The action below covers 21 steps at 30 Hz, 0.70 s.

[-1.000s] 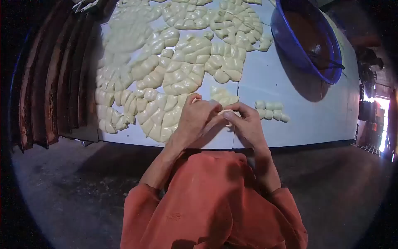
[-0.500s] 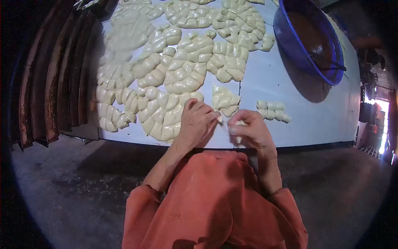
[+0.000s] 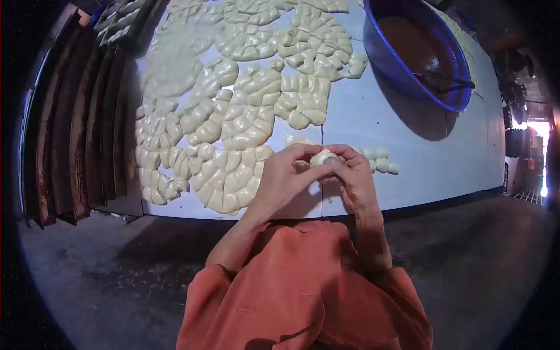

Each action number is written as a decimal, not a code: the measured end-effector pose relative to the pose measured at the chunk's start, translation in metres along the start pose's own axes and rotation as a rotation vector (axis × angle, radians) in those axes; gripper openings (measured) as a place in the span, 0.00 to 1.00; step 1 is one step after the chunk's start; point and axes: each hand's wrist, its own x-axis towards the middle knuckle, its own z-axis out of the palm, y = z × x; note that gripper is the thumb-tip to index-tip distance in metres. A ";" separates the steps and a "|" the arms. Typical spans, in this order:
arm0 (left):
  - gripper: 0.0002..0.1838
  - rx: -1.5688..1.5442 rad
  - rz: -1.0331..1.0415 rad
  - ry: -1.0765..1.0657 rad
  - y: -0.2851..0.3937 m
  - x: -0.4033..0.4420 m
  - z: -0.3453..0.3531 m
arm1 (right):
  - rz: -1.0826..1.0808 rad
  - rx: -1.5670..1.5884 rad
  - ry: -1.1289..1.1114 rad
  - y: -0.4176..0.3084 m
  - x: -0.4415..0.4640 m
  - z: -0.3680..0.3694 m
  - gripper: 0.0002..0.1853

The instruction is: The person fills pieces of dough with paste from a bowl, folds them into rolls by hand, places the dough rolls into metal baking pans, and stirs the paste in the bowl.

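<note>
Between the fingertips of both hands is a small pale dough piece [image 3: 322, 157]. My left hand [image 3: 291, 175] pinches it from the left, and my right hand [image 3: 353, 175] closes on it from the right. Just beyond my left fingers, a dough portion [image 3: 296, 140] on the table is mostly hidden. To the right of my right hand lie several small dough pieces in short rows [image 3: 382, 161]. Many glossy pale dough pieces [image 3: 230, 178] lie pressed together in sheets over the left and back of the table.
A blue basin [image 3: 373, 49] with brown contents and a dark-handled utensil [image 3: 452, 86] stands on the white table [image 3: 420, 169] at the back right. Rusty metal trays [image 3: 76, 134] stand at the left edge. A crate [image 3: 125, 23] is at the back left.
Half a second ago the hands were apart with dough bits at the fingers; now they meet round one piece. The camera view has shifted a little.
</note>
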 end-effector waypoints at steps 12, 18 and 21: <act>0.39 0.004 0.431 0.099 -0.007 0.035 0.068 | -0.439 -0.503 0.331 -0.017 -0.014 -0.040 0.14; 0.54 -0.386 0.591 -0.013 -0.014 0.065 0.154 | -0.308 0.324 0.012 -0.075 -0.022 -0.041 0.08; 0.54 -0.596 0.478 -0.076 -0.027 0.079 0.173 | -0.150 0.376 -0.098 -0.111 -0.009 -0.064 0.06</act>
